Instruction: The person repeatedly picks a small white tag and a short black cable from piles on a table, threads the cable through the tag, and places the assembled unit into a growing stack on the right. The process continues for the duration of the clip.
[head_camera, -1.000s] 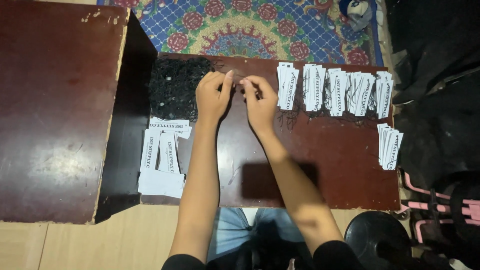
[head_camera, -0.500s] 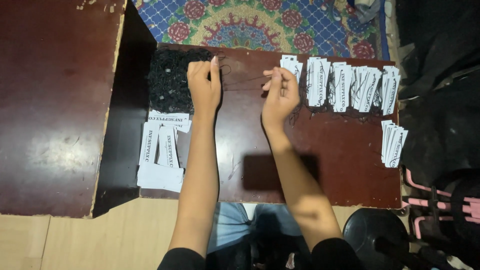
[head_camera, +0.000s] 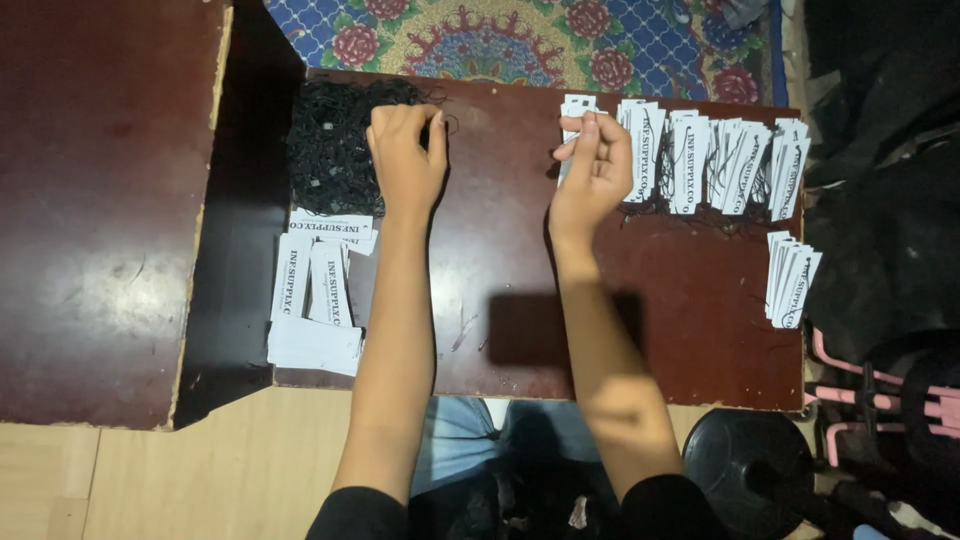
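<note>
My left hand (head_camera: 405, 150) rests at the right edge of a pile of black strings (head_camera: 335, 145), its fingers curled down onto the strands. About a hand's width to the right, my right hand (head_camera: 590, 175) pinches a white paper tag (head_camera: 573, 108) between thumb and fingers. It holds the tag at the left end of a row of strung white tags (head_camera: 705, 150) laid along the far edge of the dark wooden board (head_camera: 500, 330). Whether a string hangs from the held tag is too fine to tell.
Loose white tags (head_camera: 315, 290) lie on the board below the string pile. A small stack of tags (head_camera: 790, 275) sits near the right edge. A larger dark table (head_camera: 100, 200) adjoins on the left, a patterned rug (head_camera: 520, 40) lies beyond, and a black round object (head_camera: 750, 470) is at lower right.
My hands, close together a second ago, have moved apart. The left went to the string pile, and the right carried the tag rightward to the row of tags.
</note>
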